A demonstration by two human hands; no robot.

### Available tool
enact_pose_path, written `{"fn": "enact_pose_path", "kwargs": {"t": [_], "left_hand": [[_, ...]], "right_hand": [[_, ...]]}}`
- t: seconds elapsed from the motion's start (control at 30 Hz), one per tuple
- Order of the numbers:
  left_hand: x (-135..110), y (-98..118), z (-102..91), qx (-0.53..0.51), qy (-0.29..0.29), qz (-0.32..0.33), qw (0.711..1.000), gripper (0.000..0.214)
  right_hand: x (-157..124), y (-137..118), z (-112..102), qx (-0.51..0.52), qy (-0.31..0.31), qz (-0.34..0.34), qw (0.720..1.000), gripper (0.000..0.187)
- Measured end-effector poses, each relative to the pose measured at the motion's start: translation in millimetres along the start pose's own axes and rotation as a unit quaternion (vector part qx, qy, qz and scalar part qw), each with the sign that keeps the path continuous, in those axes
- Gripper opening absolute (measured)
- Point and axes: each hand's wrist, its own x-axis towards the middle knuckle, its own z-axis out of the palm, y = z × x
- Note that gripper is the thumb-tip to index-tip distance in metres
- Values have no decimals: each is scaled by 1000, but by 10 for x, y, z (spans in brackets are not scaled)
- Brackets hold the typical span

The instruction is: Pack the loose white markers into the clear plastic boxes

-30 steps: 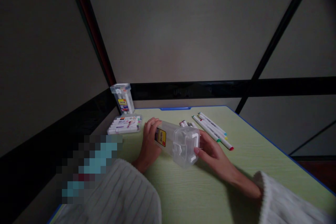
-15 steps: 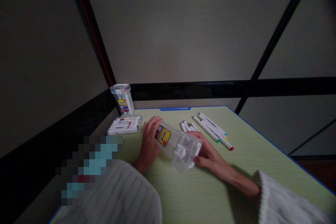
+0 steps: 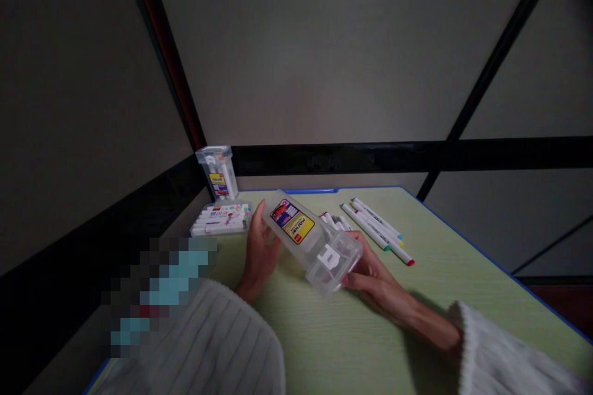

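A clear plastic marker case with a yellow, purple and red label is tilted above the table, its latched lid end toward me at the right. No markers show inside it. My right hand grips the lid end, thumb at the near side and fingers behind. At the far left end, my left hand is closed about the case's side, its fingers partly hidden behind the plastic. Beyond the case lie several loose white markers, partly covered by it.
More white markers with coloured ends lie at the right. At the back left stands an upright clear case of markers, with a flat marker box before it. The greenish table has a blue edge; dark-framed wall panels rise behind.
The case has turned about its length, so its label and latch now face more upward. My left fingers have shifted from over its top to its side and behind it.
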Motion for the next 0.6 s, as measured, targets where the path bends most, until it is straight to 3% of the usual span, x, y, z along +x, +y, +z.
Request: {"fn": "enact_pose_path", "kwargs": {"t": [0.13,0.27,0.43,0.6], "left_hand": [[-10,17,21,-88,-31,-59,994,70],[-40,23,46,-132,-35,-97,986,62],[-44,95,78,-252,-57,-174,950,58],[-82,168,78,-324,-70,-193,924,60]], "right_hand": [[-11,-10,19,5,-11,18,1000,59],[-29,18,21,13,-23,34,999,74],[-50,20,34,27,-21,41,999,81],[-61,-53,87,41,-36,69,996,90]]}}
